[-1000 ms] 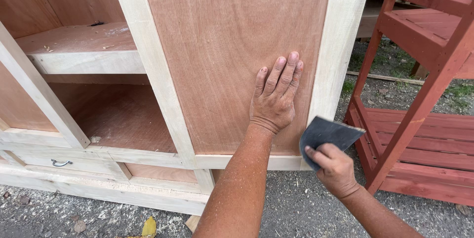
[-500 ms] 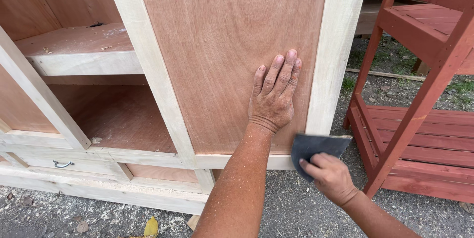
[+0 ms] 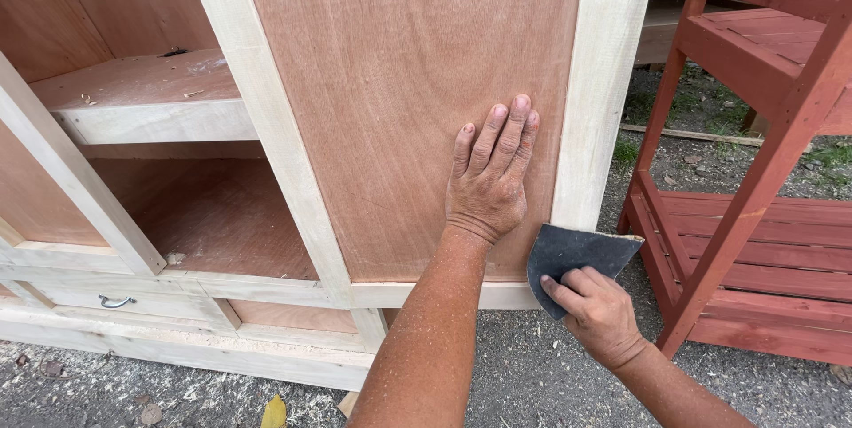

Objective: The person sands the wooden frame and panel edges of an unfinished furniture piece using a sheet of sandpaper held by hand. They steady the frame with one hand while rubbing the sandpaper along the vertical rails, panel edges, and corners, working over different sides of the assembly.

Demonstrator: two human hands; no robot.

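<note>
My left hand (image 3: 488, 181) lies flat, fingers together, on the reddish plywood panel of a cabinet door (image 3: 399, 91). The door has a pale unfinished wood frame (image 3: 603, 82). My right hand (image 3: 599, 311) pinches a dark grey sheet of sandpaper (image 3: 572, 255) and presses it against the door frame's lower right corner. Both forearms are dusted with fine sawdust.
The open cabinet (image 3: 133, 206) at left has a shelf (image 3: 151, 104), a lower compartment and a drawer with a metal handle (image 3: 116, 302). A red-painted wooden shelf unit (image 3: 754, 180) stands close on the right. Grey gravel ground (image 3: 532, 375) with sawdust and a yellow leaf (image 3: 274, 413) lies below.
My right hand has carried the sandpaper left and slightly down, from clear of the door onto its lower right corner. My left hand stays flat on the panel.
</note>
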